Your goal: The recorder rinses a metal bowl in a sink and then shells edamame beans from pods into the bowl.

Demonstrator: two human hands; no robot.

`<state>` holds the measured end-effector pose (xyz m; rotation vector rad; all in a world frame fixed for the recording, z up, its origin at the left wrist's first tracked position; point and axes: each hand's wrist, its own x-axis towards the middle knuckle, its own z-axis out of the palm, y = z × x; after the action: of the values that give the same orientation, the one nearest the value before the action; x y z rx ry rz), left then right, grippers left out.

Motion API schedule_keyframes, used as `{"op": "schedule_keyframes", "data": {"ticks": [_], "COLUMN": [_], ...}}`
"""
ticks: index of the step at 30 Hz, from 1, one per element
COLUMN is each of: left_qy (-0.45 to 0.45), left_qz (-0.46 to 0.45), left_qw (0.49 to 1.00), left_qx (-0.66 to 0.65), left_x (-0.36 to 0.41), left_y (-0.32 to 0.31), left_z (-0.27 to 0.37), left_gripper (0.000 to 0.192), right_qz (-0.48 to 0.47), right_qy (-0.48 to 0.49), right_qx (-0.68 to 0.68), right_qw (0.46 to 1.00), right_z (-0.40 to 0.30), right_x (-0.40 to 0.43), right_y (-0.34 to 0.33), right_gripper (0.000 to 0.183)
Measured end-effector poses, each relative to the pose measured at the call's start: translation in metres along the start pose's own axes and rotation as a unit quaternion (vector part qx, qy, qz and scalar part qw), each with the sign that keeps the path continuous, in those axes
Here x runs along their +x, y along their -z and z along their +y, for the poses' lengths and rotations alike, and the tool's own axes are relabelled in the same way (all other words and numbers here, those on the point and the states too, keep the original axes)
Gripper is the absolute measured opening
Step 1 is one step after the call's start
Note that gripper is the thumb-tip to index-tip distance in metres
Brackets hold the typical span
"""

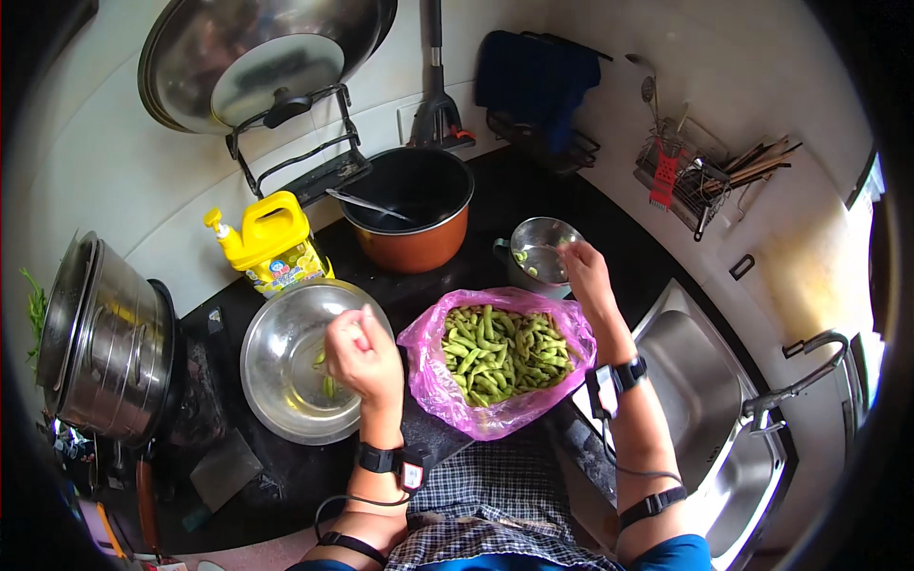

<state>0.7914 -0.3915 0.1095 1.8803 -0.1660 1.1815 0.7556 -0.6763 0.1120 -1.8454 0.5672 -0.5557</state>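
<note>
Soybean pods (500, 353) fill a pink plastic bag (435, 389) on the dark counter before me. My left hand (363, 351) is raised over the right side of a steel bowl (275, 385), its fingers curled; whether it holds anything is hidden. A few green pods or shells (328, 385) lie in that bowl. At the rim of a steel cup (532, 232) with a handle is my right hand (587, 270), thumb and fingers bent together; what may be between them cannot be seen. Several shelled green beans (530, 271) lie inside the cup.
An orange pot (418, 246) with a spoon (368, 205) stands behind the bag, beside a yellow detergent jug (275, 239). A stacked steel steamer (114, 342) is at left, near a cleaver (226, 471). At right are a double sink (696, 385) and a faucet (792, 392).
</note>
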Motion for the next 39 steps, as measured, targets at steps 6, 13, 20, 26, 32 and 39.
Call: {"op": "schedule_keyframes", "data": {"ticks": [6,13,20,26,32,39], "left_qy": [-0.150,-0.137,-0.165,-0.151,-0.164,-0.166], "left_qz": [-0.192,-0.298,-0.351,-0.383,-0.416,-0.376], "left_qw": [0.963,0.938,0.912,0.895,0.876,0.893], "left_qx": [-0.118,-0.116,-0.134,-0.169,-0.180,-0.184], "left_x": [-0.038,-0.055,-0.071,-0.078,-0.081,-0.074], "left_y": [-0.021,-0.027,-0.030,-0.027,-0.029,-0.029], "left_z": [0.032,0.031,0.040,0.048,0.042,0.042], "left_gripper": [0.011,0.006,0.007,0.018,0.018,0.016], "right_qz": [-0.015,-0.046,-0.001,-0.026,-0.068,-0.168], "right_qy": [0.166,0.311,0.288,0.141,0.138,0.025], "right_qx": [-0.168,-0.242,-0.356,-0.081,0.198,0.251], "right_qw": [0.972,0.918,0.889,0.986,0.968,0.953], "right_z": [0.025,-0.017,0.013,0.005,0.025,0.020], "right_x": [0.037,-0.056,-0.110,-0.115,-0.120,-0.123], "right_y": [-0.001,-0.015,-0.033,-0.021,-0.026,-0.029], "right_gripper": [0.018,0.009,0.022,0.017,0.010,0.020]}}
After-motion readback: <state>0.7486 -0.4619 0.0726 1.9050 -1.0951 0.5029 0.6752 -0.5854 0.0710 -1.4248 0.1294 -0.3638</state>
